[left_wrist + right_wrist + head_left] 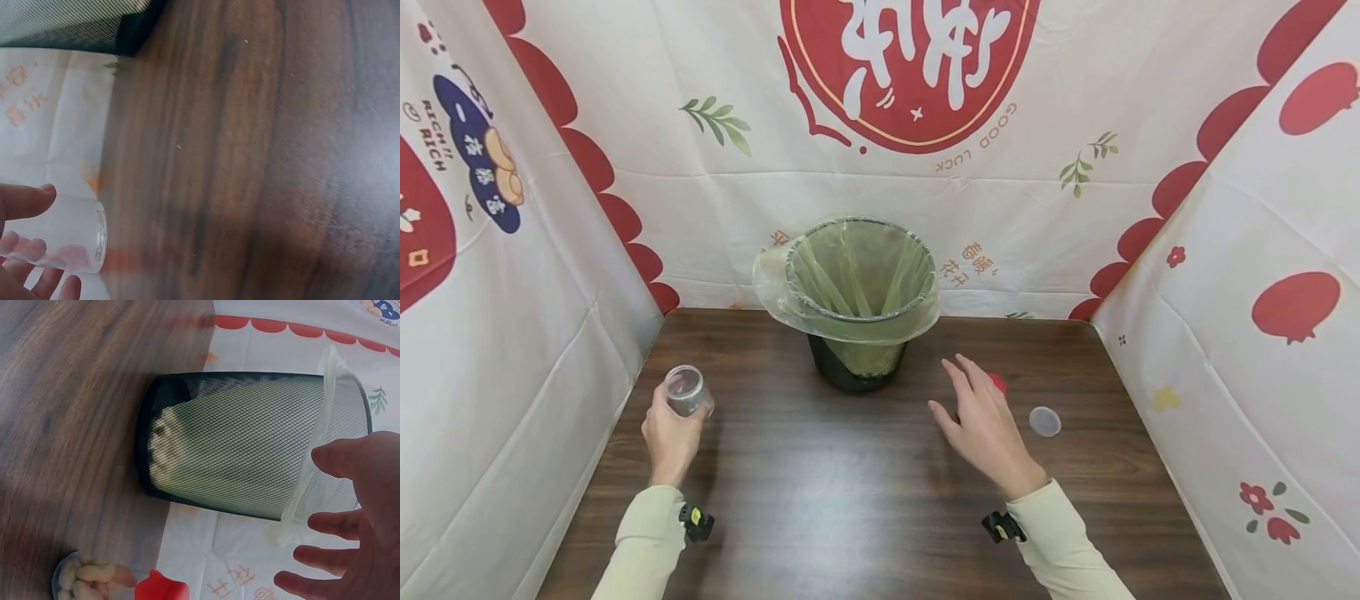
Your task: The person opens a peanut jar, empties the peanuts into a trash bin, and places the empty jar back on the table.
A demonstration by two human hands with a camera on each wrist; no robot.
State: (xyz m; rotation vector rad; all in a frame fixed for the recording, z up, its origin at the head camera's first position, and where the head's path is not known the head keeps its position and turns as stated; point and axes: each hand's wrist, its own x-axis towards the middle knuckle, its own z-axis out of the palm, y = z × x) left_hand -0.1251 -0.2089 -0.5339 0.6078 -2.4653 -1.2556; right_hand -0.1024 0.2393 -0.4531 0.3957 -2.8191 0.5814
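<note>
My left hand (672, 429) grips a clear empty jar (684, 385) at the left of the table, with its round mouth facing up. In the left wrist view the thumb and fingers wrap the see-through wall of the jar (75, 228). My right hand (988, 425) hovers over the right half of the table, fingers spread and holding nothing. Partly covered by it in the head view is a red object (997, 383). The right wrist view shows a clear container of peanuts (87, 580) beside the red object (161, 589); the hand hides the peanuts from the head camera.
A black mesh wastebasket (852, 379) stands at the back middle, lined with a pale green bag (775, 287) folded over its rim. A translucent round lid (1045, 422) lies right of my right hand. Printed cloth (715, 225) walls the dark wooden table (820, 500) on three sides.
</note>
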